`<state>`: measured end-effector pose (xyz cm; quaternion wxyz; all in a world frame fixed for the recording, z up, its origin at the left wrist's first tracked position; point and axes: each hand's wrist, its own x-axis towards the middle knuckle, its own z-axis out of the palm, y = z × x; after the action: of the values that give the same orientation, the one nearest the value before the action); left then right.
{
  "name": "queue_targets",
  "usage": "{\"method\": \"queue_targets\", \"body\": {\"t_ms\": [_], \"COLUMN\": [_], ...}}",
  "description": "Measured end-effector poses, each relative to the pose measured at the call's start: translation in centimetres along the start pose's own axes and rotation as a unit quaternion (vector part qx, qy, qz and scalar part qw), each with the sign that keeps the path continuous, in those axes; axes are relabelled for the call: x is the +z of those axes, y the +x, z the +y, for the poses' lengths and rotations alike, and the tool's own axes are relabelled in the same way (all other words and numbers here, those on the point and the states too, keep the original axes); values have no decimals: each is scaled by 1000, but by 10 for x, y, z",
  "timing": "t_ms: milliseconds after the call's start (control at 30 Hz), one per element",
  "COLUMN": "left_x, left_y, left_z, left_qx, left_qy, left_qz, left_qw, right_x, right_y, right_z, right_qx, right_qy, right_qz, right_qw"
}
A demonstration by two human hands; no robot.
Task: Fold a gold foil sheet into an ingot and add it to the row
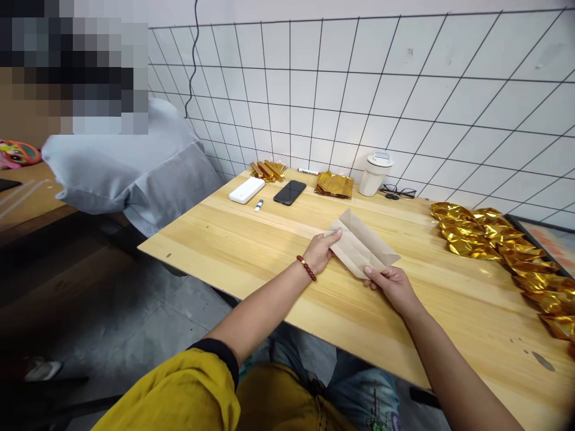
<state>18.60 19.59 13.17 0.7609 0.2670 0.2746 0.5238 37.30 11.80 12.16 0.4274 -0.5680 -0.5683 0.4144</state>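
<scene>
A folded sheet of tan paper (359,242) lies over the middle of a light wooden table (251,245). My left hand (320,251), with a red bead bracelet at the wrist, pinches its left corner. My right hand (390,284) grips its near edge from below right. Part of the sheet is lifted off the table top.
A row of folded gold foil pieces (503,245) runs along the right edge. At the back stand a white cup (374,173), glasses (398,193), gold sheets (335,184), a black phone (290,192), a white power bank (247,190) and gold folded pieces (268,170). A person in grey (135,161) sits at left.
</scene>
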Motion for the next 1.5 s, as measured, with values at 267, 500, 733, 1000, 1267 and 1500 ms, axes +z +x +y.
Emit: {"method": "queue_targets", "body": {"t_ms": [267, 500, 733, 1000, 1267, 1500], "left_x": [-9, -10, -9, -4, -7, -12], "left_y": [7, 5, 2, -6, -3, 4], "left_z": [4, 8, 8, 8, 8, 8], "left_qx": [12, -5, 2, 25, 17, -5], "left_qy": [-25, -41, -2, 63, 42, -13], "left_qz": [-14, -27, -28, -76, -70, -33], "left_qw": [1000, 999, 1000, 995, 997, 999], "right_x": [1, -1, -5, -8, -9, -3], "right_y": [0, 2, 3, 1, 3, 7], "right_z": [-4, 2, 6, 5, 7, 12], "right_qx": [18, -40, -147, -221, -221, -200], "right_qy": [12, -17, 21, 24, -36, -40], "right_qz": [5, 71, 196, 229, 243, 175], "right_qw": [1000, 997, 969, 948, 944, 963]}}
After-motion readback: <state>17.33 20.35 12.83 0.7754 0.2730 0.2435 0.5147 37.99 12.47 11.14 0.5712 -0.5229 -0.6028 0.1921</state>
